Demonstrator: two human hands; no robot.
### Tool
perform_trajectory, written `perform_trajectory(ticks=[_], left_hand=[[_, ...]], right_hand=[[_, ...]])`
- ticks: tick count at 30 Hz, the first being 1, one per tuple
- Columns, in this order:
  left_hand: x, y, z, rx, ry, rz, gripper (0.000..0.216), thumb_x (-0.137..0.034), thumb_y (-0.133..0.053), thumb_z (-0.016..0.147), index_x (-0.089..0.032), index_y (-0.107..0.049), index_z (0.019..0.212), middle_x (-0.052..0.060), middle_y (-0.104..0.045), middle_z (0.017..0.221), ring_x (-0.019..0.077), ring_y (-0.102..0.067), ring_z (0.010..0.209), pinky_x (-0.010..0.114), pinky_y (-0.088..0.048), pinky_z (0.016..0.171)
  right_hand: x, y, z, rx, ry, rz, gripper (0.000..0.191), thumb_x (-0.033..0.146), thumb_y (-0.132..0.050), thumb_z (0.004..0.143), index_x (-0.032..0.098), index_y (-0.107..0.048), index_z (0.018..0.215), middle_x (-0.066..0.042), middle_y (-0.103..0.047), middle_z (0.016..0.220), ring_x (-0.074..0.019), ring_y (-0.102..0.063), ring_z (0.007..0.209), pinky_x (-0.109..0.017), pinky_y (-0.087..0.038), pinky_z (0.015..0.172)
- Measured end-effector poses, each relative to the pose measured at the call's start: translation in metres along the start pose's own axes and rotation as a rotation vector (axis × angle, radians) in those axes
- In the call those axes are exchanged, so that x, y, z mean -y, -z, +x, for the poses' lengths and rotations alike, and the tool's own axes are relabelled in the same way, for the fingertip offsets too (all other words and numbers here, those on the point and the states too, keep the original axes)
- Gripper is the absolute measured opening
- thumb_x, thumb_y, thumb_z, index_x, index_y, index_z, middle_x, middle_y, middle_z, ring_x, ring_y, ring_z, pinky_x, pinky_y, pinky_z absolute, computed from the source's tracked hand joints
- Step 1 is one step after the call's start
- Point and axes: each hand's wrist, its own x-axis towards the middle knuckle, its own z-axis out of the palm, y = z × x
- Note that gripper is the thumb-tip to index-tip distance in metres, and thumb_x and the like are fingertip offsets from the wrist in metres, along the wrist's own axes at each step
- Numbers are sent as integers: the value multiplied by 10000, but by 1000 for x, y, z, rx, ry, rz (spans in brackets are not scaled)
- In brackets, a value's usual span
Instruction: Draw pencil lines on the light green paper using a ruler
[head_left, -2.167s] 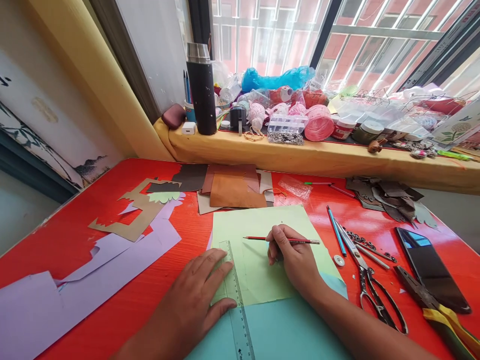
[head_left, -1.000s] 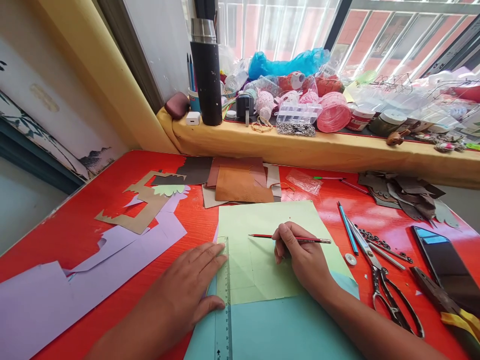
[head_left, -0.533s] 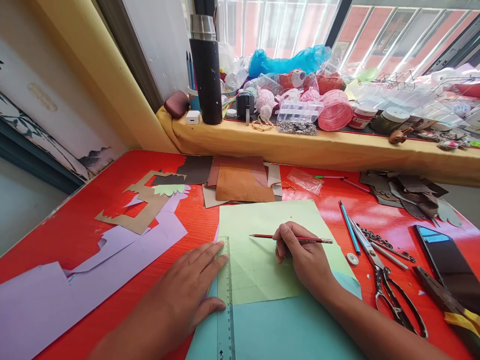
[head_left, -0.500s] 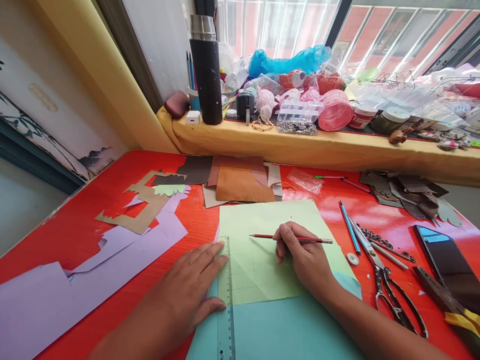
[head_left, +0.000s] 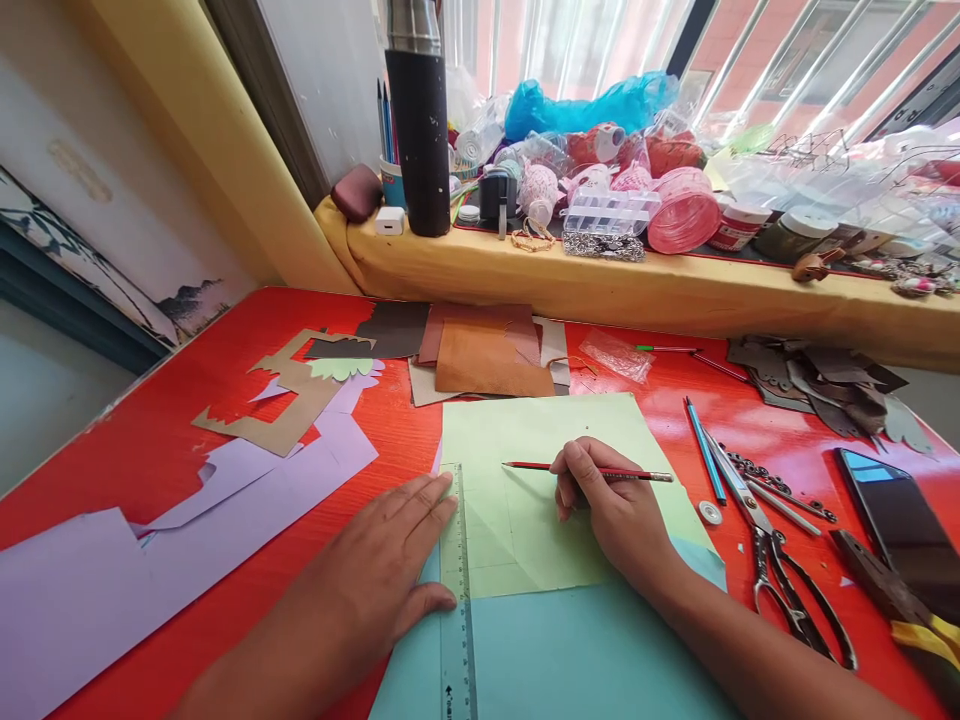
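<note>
In the head view, my left hand (head_left: 379,565) lies with stretched fingers along the left edge of a clear ruler (head_left: 454,640), fingertips and thumb touching it. The ruler runs lengthwise over a light green paper (head_left: 540,425) and a blue-green sheet (head_left: 570,650) beneath it. Faint pencil lines show on the green paper. My right hand (head_left: 611,505) is closed round a red and black pencil (head_left: 536,466), held nearly level with its point to the left, over the green paper. Whether the point touches the paper, I cannot tell.
On the red table (head_left: 405,430), purple paper (head_left: 202,550) and a brown cut-out (head_left: 262,437) lie left. Leather pieces (head_left: 487,355) are behind the green paper. To the right are scissors (head_left: 761,535), pliers (head_left: 889,590) and a phone (head_left: 900,520). A black flask (head_left: 424,150) stands on the sill.
The camera view has shifted slightly, so the sill and table items sit a little higher and further right. Both hands, the ruler and the pencil keep nearly the same places on the paper.
</note>
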Motion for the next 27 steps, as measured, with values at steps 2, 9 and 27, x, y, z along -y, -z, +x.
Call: perform_trajectory(ticks=[2,9,27], left_hand=[[2,1,0,2,0,-32,683,-524,-716,1060,-248,-520,1653,98,-493,1739,333,-577,1527,461,-545,1225],[3,4,2,2,-43,15,696,-530,-709,1066,-196,-516,1646,124,-494,1733,338,-601,1505,459,-578,1190],[-1,-7,-3,-46,4,36,673,-543,-684,1071,-213,-521,1635,112,-490,1738,336,-582,1524,467,-556,1219]], right_hand=[[-1,0,0,-1,4,-5,568,746,-644,1028,227,-702,806,23,-610,587,-172,-594,530,-308,-458,582],[-2,0,0,4,12,-9,567,740,-642,1034,225,-702,805,19,-612,588,-175,-595,531,-312,-456,582],[-2,0,0,2,25,-28,564,731,-616,1052,231,-690,802,21,-615,585,-179,-595,540,-318,-464,597]])
